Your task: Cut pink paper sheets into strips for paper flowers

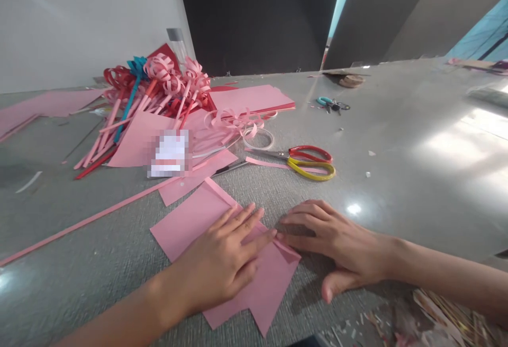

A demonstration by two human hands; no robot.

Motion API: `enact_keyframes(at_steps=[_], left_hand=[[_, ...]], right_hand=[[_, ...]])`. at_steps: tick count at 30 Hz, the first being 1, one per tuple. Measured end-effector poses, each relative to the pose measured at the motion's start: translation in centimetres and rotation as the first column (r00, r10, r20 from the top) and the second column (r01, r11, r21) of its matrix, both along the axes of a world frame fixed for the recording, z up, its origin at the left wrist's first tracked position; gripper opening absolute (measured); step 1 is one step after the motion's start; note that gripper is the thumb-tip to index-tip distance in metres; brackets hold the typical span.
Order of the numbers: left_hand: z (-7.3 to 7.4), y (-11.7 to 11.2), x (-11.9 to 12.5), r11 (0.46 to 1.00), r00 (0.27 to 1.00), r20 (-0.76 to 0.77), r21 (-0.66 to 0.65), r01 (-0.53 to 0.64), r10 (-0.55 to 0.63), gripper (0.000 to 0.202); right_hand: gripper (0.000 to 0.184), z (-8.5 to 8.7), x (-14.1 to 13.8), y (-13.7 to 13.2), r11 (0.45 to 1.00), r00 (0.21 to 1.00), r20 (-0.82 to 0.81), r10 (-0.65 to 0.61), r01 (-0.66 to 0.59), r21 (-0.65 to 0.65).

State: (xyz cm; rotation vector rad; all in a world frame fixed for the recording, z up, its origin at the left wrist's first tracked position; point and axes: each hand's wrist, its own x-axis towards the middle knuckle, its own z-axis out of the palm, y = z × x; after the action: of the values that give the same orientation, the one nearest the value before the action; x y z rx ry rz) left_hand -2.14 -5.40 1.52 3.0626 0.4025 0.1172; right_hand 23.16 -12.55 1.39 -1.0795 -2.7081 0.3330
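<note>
A pink paper sheet (190, 220) lies on the grey table (397, 177) right in front of me. My left hand (222, 262) rests flat on it, fingers stretched out and pressing the sheet down. My right hand (337, 241) lies beside it on the table, fingers extended, its fingertips touching the paper's folded right edge (283, 246). Neither hand holds anything.
Red-and-yellow scissors (307, 162) lie beyond the hands. A heap of pink, red and teal paper flowers on sticks (154, 88) sits at the back left beside stacked pink sheets (250, 98), curled paper strips (234, 122) and a long pink strip (91, 220). Small teal scissors (331, 103) lie farther back.
</note>
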Motion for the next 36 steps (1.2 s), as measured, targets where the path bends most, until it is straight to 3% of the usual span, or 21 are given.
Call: enact_keyframes(at_steps=[6, 11, 17, 22, 29, 34, 36], left_hand=[[-0.1, 0.3, -0.2, 1.000, 1.000, 0.013, -0.029, -0.001, 0.002, 0.051], [0.0, 0.5, -0.2, 0.996, 1.000, 0.013, -0.085, 0.009, -0.008, 0.050], [0.0, 0.8, -0.4, 0.994, 1.000, -0.020, -0.111, 0.009, -0.011, 0.053], [0.3, 1.4, -0.3, 0.989, 0.998, -0.049, -0.148, 0.028, -0.036, 0.050], [0.6, 1.7, -0.3, 0.981, 0.998, -0.042, -0.191, 0.041, -0.049, 0.050], [0.6, 2.0, -0.5, 0.982, 0.998, -0.001, -0.182, 0.060, -0.061, 0.051], [0.8, 1.7, -0.4, 0.985, 0.998, -0.008, -0.164, 0.057, -0.059, 0.049]], right_hand=[[0.067, 0.3, 0.0, -0.1, 0.996, 0.995, 0.046, 0.086, -0.085, -0.003], [0.079, 0.3, 0.1, 0.3, 0.992, 0.993, 0.033, 0.115, -0.112, -0.065], [0.075, 0.2, -0.1, 0.0, 0.997, 0.995, 0.074, 0.072, -0.073, 0.014], [0.075, 0.3, 0.0, -0.2, 0.987, 0.990, 0.071, 0.120, -0.127, 0.100], [0.073, 0.8, 0.3, -0.5, 0.983, 0.985, 0.052, 0.164, -0.168, 0.079], [0.061, 0.7, 0.3, -1.7, 0.990, 0.992, -0.028, 0.126, -0.124, 0.064], [0.046, 0.6, 0.0, -2.1, 0.994, 0.990, -0.101, 0.101, -0.095, 0.061]])
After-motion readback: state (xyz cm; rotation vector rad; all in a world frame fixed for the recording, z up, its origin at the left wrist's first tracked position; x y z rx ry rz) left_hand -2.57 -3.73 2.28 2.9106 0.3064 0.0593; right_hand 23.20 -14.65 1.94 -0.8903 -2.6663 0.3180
